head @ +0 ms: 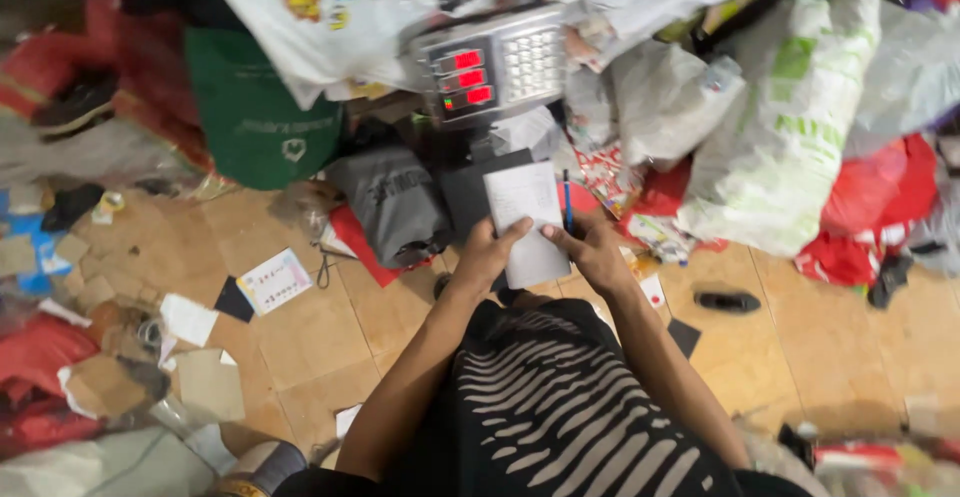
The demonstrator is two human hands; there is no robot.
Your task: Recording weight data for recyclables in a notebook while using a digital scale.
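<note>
Ahead of both hands the way is blocked: a scale (495,69) stands just past the notepad (527,222), banked by a white sack (790,127) on the right and a green bag (255,122) on the left. Bare floor (830,342) lies open toward the right edge, broken only by a dark shoe (727,301). Toward the left edge, cardboard scraps (205,382) and a white card (273,280) dot the tiles.

The left hand (487,254) holds a small white notepad (527,219) from its left edge, while the right hand (592,249) touches its right edge and grips a blue pen (566,200) upright. Just beyond stands a weighing scale (492,65) with red lit digits, among white sacks (780,127), a green bag (255,117) and paper scraps on the tiled floor (330,327).
</note>
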